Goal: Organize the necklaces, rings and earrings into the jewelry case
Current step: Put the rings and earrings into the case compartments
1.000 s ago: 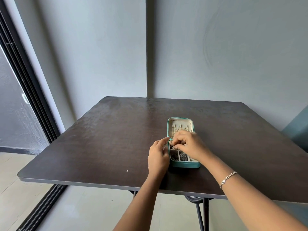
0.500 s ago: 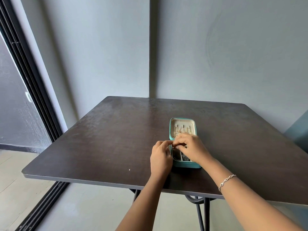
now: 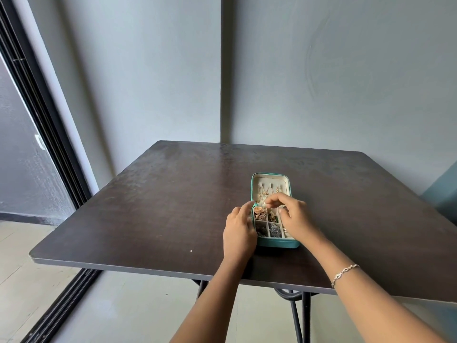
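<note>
Grip of the right hand (image 3: 291, 215) is a pinch: thumb and first finger are pressed together on a small pale piece (image 3: 266, 203) at the hinge line of the jewelry case (image 3: 277, 243). It is too small to name.

A second ago this hand lay lower over the tray and hid the far compartments. Now it has come up toward the lid (image 3: 270, 179), so these compartments show again. The left hand (image 3: 238, 227) has stayed at the left wall of the case, fingers relaxed and touching it, holding nothing; I judge it steadies the case. For the task this looks like late, fine placing, since all the jewelry I can see is inside the case.

Counted:
- One case, open, on the worktop (image 3: 148, 206) near its front edge.
- Four compartments show plainly in the tray, two with gold-coloured pieces (image 3: 259, 212) and two with dark or silver pieces (image 3: 274, 230). A third column is mostly hidden under the right hand.
- Gold necklaces (image 3: 264, 194) hang tangled in the lid, and their number cannot be told.
- One bracelet (image 3: 345, 271) is on the right wrist.
- One white speck (image 3: 191, 250) lies on the worktop.
</note>
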`<state>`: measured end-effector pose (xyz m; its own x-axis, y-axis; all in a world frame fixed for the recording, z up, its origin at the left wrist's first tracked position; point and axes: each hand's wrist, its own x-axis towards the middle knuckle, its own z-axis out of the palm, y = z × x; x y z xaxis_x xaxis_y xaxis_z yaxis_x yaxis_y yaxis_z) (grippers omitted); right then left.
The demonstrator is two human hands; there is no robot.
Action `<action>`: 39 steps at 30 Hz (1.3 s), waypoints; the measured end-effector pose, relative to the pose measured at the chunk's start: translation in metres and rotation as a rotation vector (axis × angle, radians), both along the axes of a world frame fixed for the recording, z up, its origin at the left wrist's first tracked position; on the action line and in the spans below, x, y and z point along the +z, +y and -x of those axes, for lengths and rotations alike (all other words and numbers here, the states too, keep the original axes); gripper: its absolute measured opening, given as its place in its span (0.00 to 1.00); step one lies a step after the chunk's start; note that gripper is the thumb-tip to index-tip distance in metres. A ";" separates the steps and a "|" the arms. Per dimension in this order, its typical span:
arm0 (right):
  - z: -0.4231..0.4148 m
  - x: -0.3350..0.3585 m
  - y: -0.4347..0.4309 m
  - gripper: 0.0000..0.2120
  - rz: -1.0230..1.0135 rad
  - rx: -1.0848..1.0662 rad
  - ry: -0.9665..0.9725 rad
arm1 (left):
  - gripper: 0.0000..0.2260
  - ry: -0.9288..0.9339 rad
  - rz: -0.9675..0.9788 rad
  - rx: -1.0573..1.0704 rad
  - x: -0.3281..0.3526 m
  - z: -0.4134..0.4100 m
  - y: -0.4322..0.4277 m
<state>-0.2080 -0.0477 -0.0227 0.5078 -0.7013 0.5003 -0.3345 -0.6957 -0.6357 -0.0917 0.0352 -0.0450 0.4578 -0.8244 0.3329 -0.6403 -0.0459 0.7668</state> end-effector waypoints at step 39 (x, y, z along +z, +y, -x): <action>0.020 -0.022 -0.015 0.10 -0.545 -0.070 -0.553 | 0.20 0.639 0.141 -0.237 -0.004 -0.008 -0.037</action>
